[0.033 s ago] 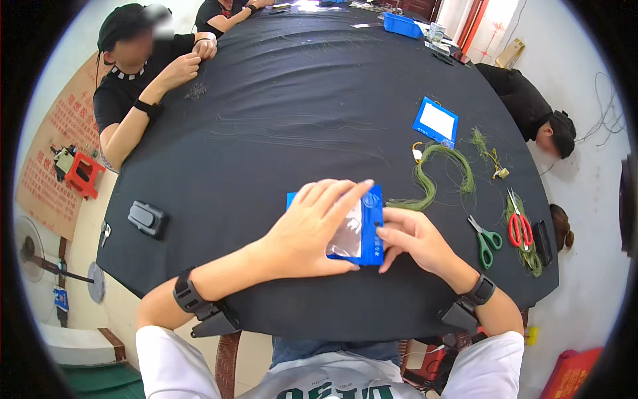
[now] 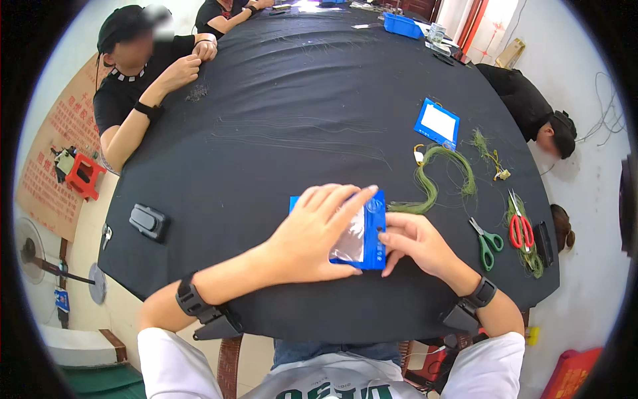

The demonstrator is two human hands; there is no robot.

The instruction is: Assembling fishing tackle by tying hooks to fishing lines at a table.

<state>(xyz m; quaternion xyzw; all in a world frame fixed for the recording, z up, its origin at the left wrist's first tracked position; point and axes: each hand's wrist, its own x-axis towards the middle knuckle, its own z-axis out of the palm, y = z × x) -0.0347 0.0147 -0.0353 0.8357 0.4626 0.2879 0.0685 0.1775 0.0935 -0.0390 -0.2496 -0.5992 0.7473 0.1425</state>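
A blue flat pouch (image 2: pixel 374 229) with a clear, shiny window lies near the front middle of the table. Across it spreads my left hand (image 2: pixel 316 233), its thumb at the lower edge and its fingertips at the upper edge. My right hand (image 2: pixel 415 239) pinches the pouch's right edge between thumb and fingers. Much of the pouch's left part is hidden under my left hand. Just beyond my right hand lies a looped bundle of green thread-like strands (image 2: pixel 428 189) with a white tag.
Green-handled scissors (image 2: pixel 488 246) and red-handled scissors (image 2: pixel 520 229) lie at right, beside more green strands (image 2: pixel 533 265). Another blue pouch (image 2: pixel 438 123) lies beyond. A dark case (image 2: pixel 148 221) sits at left, a blue bin (image 2: pixel 402 25) at the back. Other people sit around the black-covered table (image 2: pixel 279 173).
Hardly anything differs. Both hands and the pouch appear very slightly lower and farther right in the picture, and the grip looks the same.
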